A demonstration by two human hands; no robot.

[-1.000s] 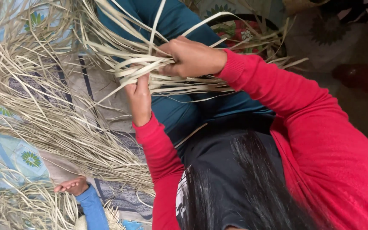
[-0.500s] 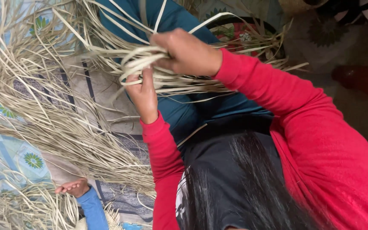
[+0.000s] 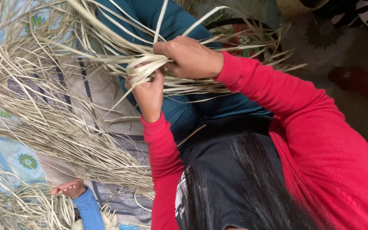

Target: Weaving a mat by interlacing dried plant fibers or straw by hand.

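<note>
a wide heap of dry palm strips (image 3: 52, 123) spreads over the patterned mat (image 3: 5, 149), and from it a bundle of strips (image 3: 150, 68) runs lengthwise between the right hand (image 3: 190, 57), closed over it from above, and the left hand (image 3: 149, 93) pinching beneath, no container visible.

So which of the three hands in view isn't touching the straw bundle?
The small hand with the blue sleeve, at the bottom left; both red-sleeved hands grip the straw bundle.

No packages, labels, signs, screens.
</note>
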